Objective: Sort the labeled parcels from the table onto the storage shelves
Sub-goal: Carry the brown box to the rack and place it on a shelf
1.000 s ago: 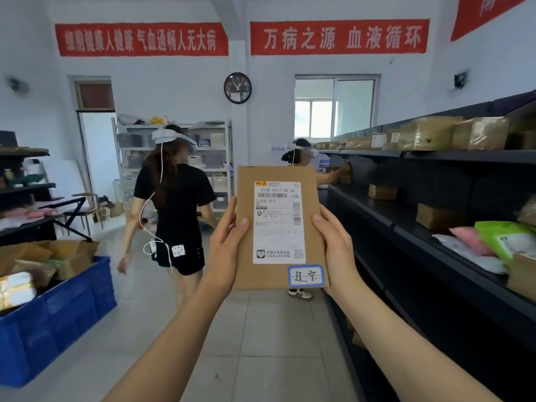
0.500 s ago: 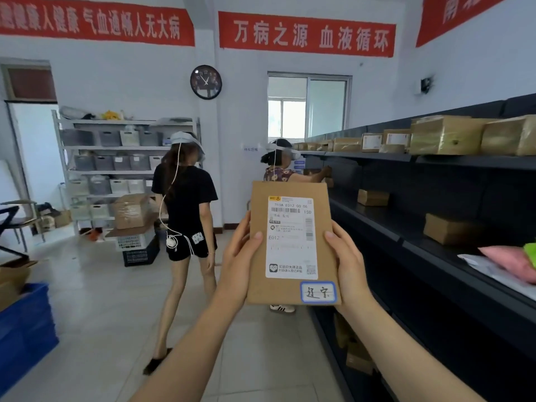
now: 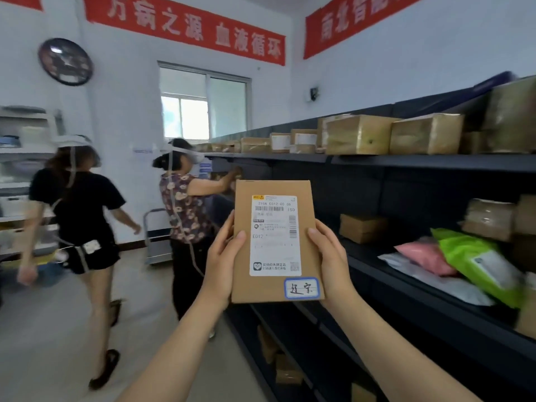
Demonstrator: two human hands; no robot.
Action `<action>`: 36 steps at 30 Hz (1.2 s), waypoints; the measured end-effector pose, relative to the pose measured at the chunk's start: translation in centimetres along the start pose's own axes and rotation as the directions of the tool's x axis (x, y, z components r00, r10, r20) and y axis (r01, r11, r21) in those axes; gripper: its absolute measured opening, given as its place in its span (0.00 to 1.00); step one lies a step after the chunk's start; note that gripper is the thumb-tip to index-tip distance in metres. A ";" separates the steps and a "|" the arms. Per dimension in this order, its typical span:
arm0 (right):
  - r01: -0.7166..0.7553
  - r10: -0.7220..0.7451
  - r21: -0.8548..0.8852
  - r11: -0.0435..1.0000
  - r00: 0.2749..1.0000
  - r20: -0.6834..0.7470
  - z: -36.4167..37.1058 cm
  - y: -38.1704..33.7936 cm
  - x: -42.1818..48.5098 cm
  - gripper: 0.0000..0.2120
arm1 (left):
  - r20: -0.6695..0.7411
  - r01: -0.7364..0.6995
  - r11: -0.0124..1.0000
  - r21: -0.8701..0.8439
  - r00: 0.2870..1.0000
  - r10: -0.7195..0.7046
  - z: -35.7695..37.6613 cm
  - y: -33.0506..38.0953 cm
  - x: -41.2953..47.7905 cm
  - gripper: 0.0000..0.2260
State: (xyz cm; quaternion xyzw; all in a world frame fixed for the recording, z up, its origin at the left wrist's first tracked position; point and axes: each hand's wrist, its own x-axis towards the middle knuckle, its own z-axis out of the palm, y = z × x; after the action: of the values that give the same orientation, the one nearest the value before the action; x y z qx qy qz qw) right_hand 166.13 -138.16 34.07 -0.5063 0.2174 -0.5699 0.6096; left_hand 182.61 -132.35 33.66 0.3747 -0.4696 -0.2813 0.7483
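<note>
Parcel [image 3: 274,242] upright between left hand [image 3: 222,262] and right hand [image 3: 330,262].

Two hands, left [image 3: 223,265] and right [image 3: 330,264], held one brown parcel [image 3: 275,242]. Two other people [image 3: 84,216] [image 3: 185,210] stood nearby. Two red banners [image 3: 188,29] [image 3: 353,21], one clock [image 3: 66,61].

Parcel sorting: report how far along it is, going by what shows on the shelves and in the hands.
Done: brown boxes already line the top shelf, and soft bags lie on the middle one. In hand: a flat labeled parcel held upright between the left hand and right hand, not yet shelved. Left: placing this parcel; the table is out of view, so the remaining count cannot be told.
</note>
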 end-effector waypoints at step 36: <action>0.034 -0.321 -0.333 0.942 0.381 -0.867 -1.6 6.9 -17.0 0.13 | 0.883 0.636 0.771 -0.037 0.382 -0.273 3.8 -13.3 -5.3 0.23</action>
State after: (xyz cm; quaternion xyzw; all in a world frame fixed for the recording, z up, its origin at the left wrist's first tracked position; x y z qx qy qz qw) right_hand 163.72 -124.34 22.12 -0.2082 0.5310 -0.7812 0.2536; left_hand 176.12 -136.87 21.11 0.1586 -0.5809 -0.7062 0.3724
